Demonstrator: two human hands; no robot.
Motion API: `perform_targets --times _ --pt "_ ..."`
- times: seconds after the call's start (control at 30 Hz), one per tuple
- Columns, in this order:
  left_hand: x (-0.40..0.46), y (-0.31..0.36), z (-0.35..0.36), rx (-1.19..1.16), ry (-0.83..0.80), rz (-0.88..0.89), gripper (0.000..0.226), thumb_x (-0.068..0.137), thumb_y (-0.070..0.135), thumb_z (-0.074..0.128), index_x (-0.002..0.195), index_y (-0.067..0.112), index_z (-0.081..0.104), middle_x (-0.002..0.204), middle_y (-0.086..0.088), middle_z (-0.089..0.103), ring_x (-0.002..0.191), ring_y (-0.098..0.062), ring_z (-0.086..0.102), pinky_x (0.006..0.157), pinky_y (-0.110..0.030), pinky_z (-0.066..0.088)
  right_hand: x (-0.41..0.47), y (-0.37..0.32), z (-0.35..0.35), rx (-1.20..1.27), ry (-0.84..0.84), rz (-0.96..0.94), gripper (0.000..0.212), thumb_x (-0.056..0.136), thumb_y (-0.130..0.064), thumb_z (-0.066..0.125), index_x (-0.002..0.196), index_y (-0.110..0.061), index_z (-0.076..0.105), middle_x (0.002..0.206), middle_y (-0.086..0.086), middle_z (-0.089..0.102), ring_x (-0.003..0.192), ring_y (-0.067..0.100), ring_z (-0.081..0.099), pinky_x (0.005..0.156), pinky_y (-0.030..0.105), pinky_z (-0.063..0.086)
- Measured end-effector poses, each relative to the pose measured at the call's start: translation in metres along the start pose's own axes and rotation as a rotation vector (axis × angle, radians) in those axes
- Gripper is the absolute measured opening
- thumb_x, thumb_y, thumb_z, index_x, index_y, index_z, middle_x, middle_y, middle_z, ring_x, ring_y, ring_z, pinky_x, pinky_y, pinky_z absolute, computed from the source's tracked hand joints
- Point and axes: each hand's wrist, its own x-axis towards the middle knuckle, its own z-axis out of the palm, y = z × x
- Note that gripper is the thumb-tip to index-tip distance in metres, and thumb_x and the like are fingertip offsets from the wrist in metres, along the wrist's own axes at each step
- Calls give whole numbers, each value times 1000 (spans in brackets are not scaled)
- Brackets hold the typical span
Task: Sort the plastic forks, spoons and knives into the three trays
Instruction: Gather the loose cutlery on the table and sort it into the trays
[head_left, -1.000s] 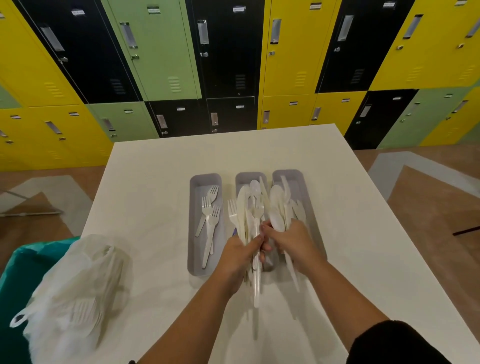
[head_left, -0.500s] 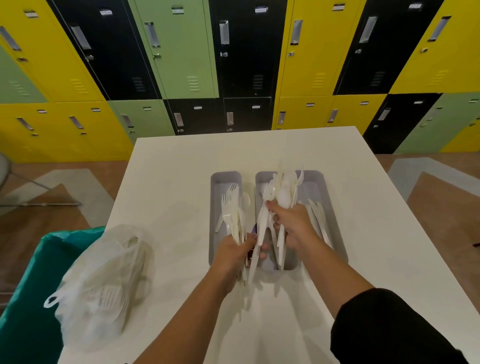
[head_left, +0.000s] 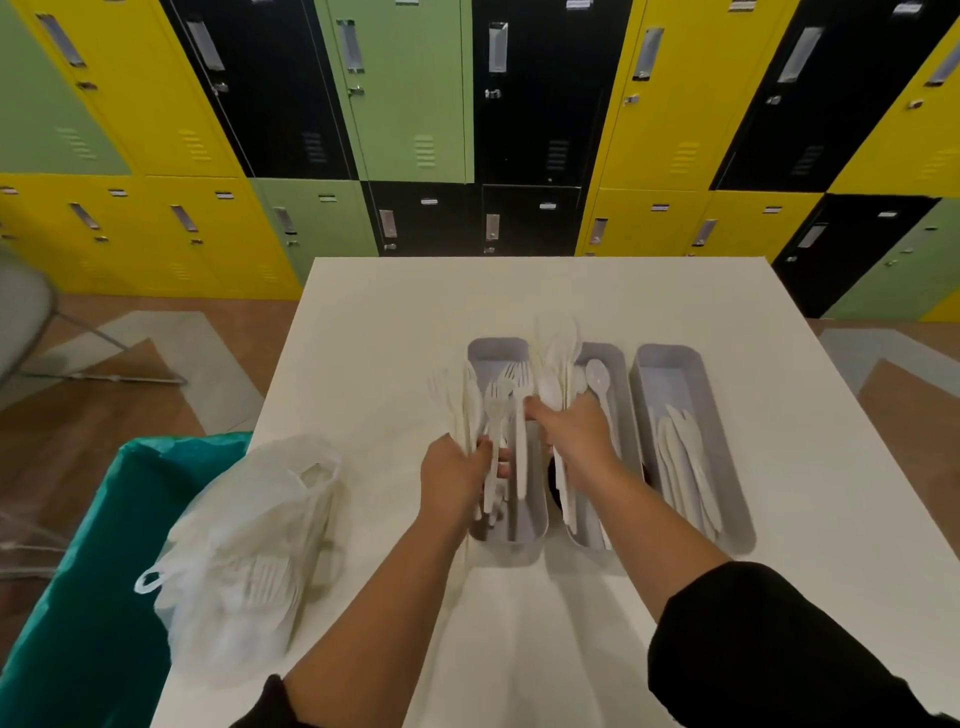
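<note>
Cutlery fills both of our hands just now, held over the three grey trays on the white table (head_left: 779, 415). Our left hand (head_left: 457, 480) is curled round a bunch of forks (head_left: 496, 410), tines up, above the near end of the left tray (head_left: 498, 351), where more forks already lie. Our right hand (head_left: 574, 436) grips a bunch of spoons (head_left: 558, 353) that fans upward over the gap between the left tray and the middle tray (head_left: 615, 358); one spoon (head_left: 597, 376) already rests in that middle tray. The right tray (head_left: 670, 364) holds a small stack of knives (head_left: 685, 457).

As we read it, the step in hand is to lay each bunch into its own tray. To do it well, we would bring the spoons fully over the middle tray before letting go, since they now lean toward the fork side and could spill across the wall. Lowering each bunch until the handles touch the tray floor, then loosening the fingers slowly, should keep the pieces lying lengthwise instead of scattering. We cannot tell whether a stray knife or spoon hides among the forks, so a quick look through the bunch seems wise.

A thin plastic bag (head_left: 244, 545) lies near the table's left edge, with what look like more forks inside, so sorting is likely not finished.
</note>
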Motion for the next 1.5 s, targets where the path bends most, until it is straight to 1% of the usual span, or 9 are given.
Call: perform_targets --times 0.13,0.2,0.27,0.47,0.57,0.7,1.03,1.27,1.5 --pt "5 2 3 212 88 77 25 93 26 53 92 3 64 82 -9 66 76 -26 63 71 -33 51 -3 8 -4 -43 16 -37 28 87 -19 63 69 -31 45 68 -6 53 64 13 54 70 33 50" --pt "3 3 2 220 123 90 24 93 26 54 92 3 63 79 -8 62 72 -25 59 66 -33 47 -3 13 -7 -24 31 -28 8 85 -21 65 80 -22 60 66 -4 54 58 11 51 56 25 46" --pt "0 2 4 171 114 48 24 93 25 54 96 3 65 75 -7 62 63 -23 58 59 -30 46 -5 16 -10 -18 46 -2 23 84 -27 67 101 -11 66 68 -5 55 57 8 51 48 17 41" --pt "-15 0 12 -130 -143 -53 21 93 19 54 100 6 69 96 -11 72 78 -17 70 47 -16 47 -21 15 -24 103 -18 42 18 84 -20 67 98 -10 71 57 -4 53 48 10 46 48 21 39" --pt "-24 7 14 -221 -346 -50 19 95 17 53 99 7 68 96 -10 75 66 -15 70 46 -16 43 -30 11 -33 185 -47 30 8 83 -22 70 88 -16 72 58 -5 60 46 5 53 47 21 42" --pt "-30 12 28 17 -448 44 19 92 21 58 98 6 69 90 -12 75 48 -14 58 45 -20 43 -34 5 -48 299 -32 49 6 81 -25 72 82 -21 70 56 -6 64 47 8 56 56 34 55" --pt "-45 16 52 133 -550 63 18 91 18 60 92 2 65 67 -1 72 35 -9 44 44 -21 42 -13 19 -89 371 170 98 9 85 -8 64 79 -8 59 54 2 50 37 8 42 40 21 35" --pt "-39 5 41 -65 -426 -69 18 94 14 54 87 4 67 51 2 58 37 -8 36 43 -19 33 9 26 -114 356 270 121 9 87 -12 64 80 -8 59 61 6 53 44 13 46 44 25 38" --pt "-26 7 40 -346 -137 -135 6 94 15 48 90 11 47 57 1 37 40 -9 28 40 -21 28 3 32 -72 97 24 77 8 87 -10 62 92 -5 62 65 6 58 48 14 48 39 19 37"
